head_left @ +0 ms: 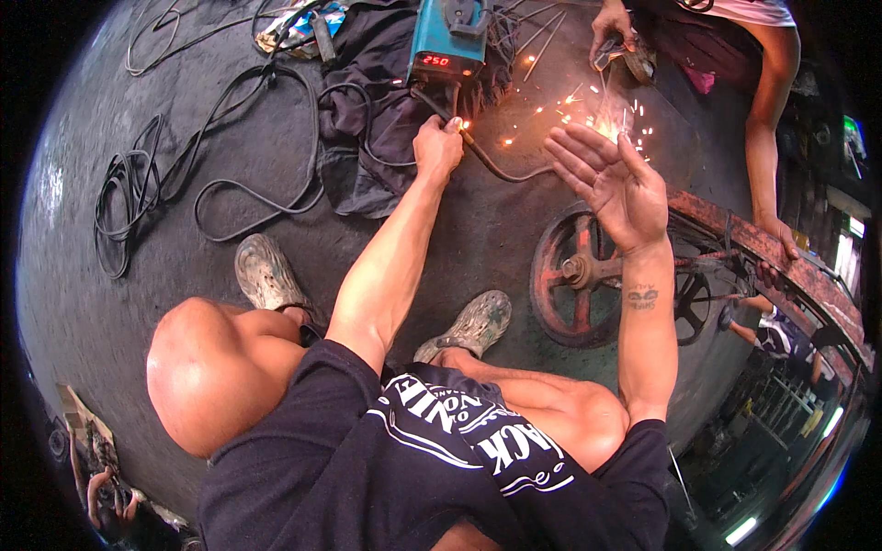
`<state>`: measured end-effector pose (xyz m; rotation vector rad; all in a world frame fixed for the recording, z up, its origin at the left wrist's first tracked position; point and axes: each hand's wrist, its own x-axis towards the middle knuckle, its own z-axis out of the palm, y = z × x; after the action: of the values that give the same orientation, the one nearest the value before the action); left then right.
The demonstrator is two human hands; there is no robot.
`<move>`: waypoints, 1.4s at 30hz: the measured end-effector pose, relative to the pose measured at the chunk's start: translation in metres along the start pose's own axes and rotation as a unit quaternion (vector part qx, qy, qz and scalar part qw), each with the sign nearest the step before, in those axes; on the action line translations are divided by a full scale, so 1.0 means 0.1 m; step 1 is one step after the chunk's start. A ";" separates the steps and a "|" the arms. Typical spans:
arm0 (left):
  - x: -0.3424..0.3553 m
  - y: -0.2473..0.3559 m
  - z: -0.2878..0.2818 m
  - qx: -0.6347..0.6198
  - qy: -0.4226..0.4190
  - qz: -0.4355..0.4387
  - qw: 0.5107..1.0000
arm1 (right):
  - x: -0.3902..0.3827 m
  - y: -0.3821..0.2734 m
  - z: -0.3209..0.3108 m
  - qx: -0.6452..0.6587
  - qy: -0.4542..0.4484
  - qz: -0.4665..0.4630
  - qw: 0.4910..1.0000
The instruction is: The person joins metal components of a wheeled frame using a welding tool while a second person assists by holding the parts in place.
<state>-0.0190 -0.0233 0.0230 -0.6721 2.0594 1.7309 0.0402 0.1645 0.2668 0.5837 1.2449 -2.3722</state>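
Fingers [579,151] on my right hand [611,184] are spread wide, palm up, holding nothing, raised between my face and the orange weld sparks [588,110], looks like a shield. Left hand [437,145] is curled at the black welding cable [487,163] just below the blue box-shaped welding machine [447,41]; can't tell if it grips the cable or only touches it. Another person's hand [611,32] works at the arc. Rusty red spoked iron wheel [588,275] lies on the grey concrete floor [230,138] under my right forearm.
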 end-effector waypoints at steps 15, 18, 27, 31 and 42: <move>-0.06 0.07 -0.03 -0.012 -0.006 -0.008 1.000 | -0.10 -0.13 0.01 0.059 -0.025 -0.005 0.998; -0.04 0.07 -0.03 -0.024 -0.019 -0.014 0.999 | -0.12 -0.14 0.03 0.052 0.001 -0.008 0.999; 0.01 0.01 0.04 -0.042 -0.004 -0.033 0.999 | -0.09 -0.10 -0.08 0.061 -0.023 -0.015 0.998; -0.02 0.04 0.01 -0.038 -0.009 -0.020 0.999 | -0.09 -0.11 -0.06 0.062 -0.023 -0.005 0.998; -0.07 0.10 -0.03 -0.035 -0.016 -0.039 0.999 | -0.08 -0.13 -0.04 0.058 -0.009 -0.012 0.998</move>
<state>-0.0189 -0.0242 0.0361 -0.7312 1.9341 1.7644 0.0402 0.1757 0.2779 0.5846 1.1191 -2.4774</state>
